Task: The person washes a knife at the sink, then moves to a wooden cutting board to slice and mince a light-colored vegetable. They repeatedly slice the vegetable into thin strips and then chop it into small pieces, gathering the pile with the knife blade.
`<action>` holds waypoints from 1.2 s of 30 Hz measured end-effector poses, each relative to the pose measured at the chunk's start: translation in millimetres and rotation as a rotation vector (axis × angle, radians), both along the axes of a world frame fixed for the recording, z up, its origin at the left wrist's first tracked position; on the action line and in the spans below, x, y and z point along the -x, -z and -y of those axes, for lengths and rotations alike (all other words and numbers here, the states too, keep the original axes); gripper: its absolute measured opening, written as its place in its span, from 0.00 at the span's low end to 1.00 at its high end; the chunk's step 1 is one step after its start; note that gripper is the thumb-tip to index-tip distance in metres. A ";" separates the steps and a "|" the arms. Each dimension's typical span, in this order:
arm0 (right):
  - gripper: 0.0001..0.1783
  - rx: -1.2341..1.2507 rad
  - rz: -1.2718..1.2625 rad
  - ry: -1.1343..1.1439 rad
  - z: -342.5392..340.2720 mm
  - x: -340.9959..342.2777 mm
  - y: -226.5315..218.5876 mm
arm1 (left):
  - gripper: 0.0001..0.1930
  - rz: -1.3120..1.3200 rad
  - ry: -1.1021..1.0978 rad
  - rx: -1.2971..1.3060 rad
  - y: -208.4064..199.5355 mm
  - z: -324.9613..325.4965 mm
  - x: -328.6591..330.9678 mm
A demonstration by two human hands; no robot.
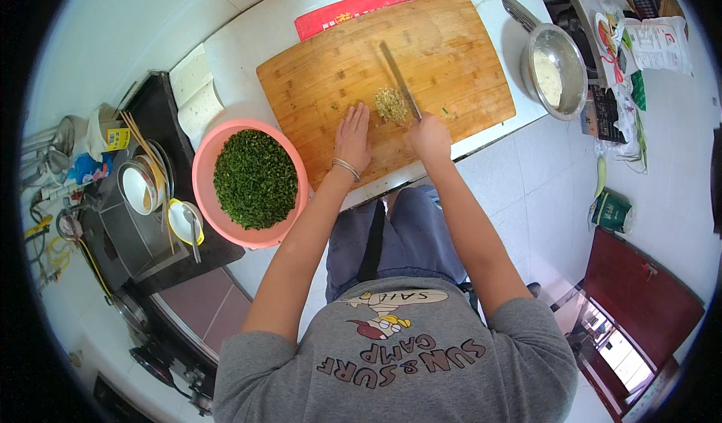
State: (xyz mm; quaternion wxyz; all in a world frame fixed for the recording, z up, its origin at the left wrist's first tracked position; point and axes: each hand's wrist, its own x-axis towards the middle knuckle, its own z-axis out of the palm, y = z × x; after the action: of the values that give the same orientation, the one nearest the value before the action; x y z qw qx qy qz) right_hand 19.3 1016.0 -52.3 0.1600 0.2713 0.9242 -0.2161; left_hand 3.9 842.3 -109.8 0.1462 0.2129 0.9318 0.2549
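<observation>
My right hand (432, 139) grips the handle of a kitchen knife (399, 79), whose blade points away from me, edge-on, over the wooden cutting board (462, 51). Just left of the blade lies a small heap of pale, finely minced bits (389, 105), perhaps garlic or ginger. My left hand (352, 139), with bangles at the wrist, rests flat on the board left of the heap, holding nothing, fingers stretched forward. Beside the board on the left stands a pink basin (199, 169) filled with finely chopped greens (256, 178).
A steel bowl (577, 73) with pale dough or batter (547, 77) stands right of the board. Under the board's far edge lies a red sheet (331, 18). Stacked bowls (138, 186) with chopsticks and a small bowl with a spoon (193, 231) sit at far left.
</observation>
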 end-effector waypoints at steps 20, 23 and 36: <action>0.17 0.094 -0.110 0.065 -8.8 -19.3 5.6 | 0.16 -0.025 -0.259 -0.544 21.5 -50.4 9.4; 0.17 0.076 -0.022 0.035 -5.1 -23.5 24.2 | 0.16 -0.005 -0.306 -0.587 26.0 -38.8 7.9; 0.14 0.063 -0.048 -0.055 14.0 -26.2 31.3 | 0.14 0.006 -0.350 -0.505 18.0 -17.6 -16.0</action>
State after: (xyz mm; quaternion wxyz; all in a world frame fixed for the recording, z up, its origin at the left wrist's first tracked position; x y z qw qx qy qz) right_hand 45.5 1002.0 -83.6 0.1520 0.2354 0.9276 -0.2469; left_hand 19.9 860.0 -127.9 0.0456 0.0781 0.8611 0.5003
